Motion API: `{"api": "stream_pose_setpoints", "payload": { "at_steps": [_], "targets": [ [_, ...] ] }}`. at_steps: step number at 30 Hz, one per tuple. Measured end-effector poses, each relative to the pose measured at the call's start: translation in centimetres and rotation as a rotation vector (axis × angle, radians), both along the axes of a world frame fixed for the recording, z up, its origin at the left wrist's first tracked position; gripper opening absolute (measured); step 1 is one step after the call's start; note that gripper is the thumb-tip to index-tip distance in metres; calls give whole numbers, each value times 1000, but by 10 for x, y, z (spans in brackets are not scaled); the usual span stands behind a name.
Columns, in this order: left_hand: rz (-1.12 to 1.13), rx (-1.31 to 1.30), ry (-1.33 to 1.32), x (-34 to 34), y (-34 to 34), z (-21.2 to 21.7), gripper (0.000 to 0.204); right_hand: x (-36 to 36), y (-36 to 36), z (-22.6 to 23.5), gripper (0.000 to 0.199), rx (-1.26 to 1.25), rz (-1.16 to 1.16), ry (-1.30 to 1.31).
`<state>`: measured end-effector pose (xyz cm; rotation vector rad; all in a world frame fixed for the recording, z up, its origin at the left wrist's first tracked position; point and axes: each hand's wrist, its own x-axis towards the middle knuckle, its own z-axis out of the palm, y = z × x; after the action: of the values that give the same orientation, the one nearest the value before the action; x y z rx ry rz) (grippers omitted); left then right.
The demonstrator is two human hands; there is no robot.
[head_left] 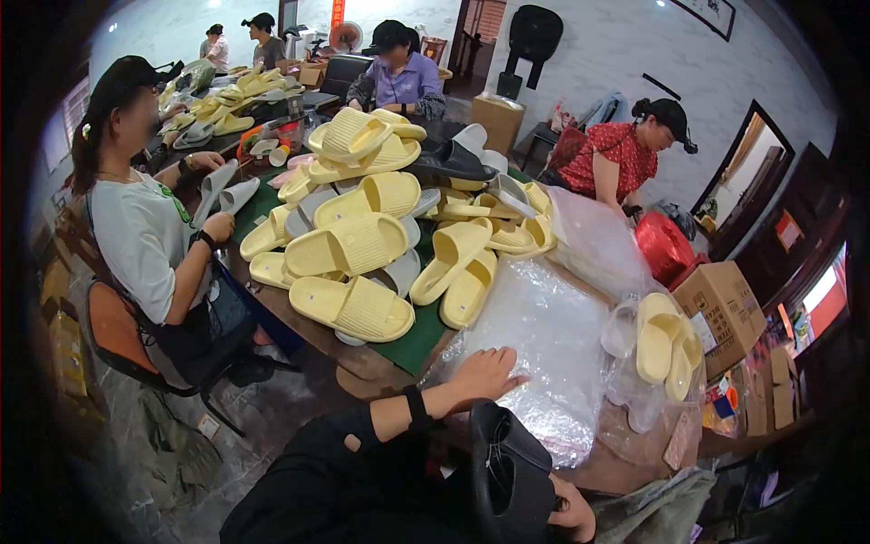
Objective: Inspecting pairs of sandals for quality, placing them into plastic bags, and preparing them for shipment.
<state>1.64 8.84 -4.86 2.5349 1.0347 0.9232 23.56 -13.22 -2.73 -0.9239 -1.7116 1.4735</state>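
Black slippers (512,476), seemingly a pair, are held upright close to my body at the lower edge. My right hand (573,510) grips them from the right side, its fingers partly hidden behind them. A thin clear strand shows on their dark surface. My left hand (485,374), with a black band at the wrist, rests fingers outstretched on the near left part of a stack of clear plastic bags (553,354). Nothing shows in its fingers. Beyond it a large heap of pale yellow slippers (349,245) covers the table, mixed with grey and black ones.
Bagged yellow slippers (660,340) lie right of the bags, near a cardboard box (722,308) and red plastic twine (666,249). One person (145,208) at the left handles grey slippers (217,195). Others sit behind the heap and at the right (616,154).
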Motion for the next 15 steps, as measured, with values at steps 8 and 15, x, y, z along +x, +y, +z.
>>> {"api": "stream_pose_setpoints", "payload": {
  "at_steps": [8, 15],
  "targets": [
    [-234, 50, 182, -18, 7, -19, 48, 2, -5, -19, 57, -3, 41, -110],
    [-279, -228, 71, -44, 7, 12, 49, -25, 6, 0, 47, 1, -84, -189]
  ]
}}
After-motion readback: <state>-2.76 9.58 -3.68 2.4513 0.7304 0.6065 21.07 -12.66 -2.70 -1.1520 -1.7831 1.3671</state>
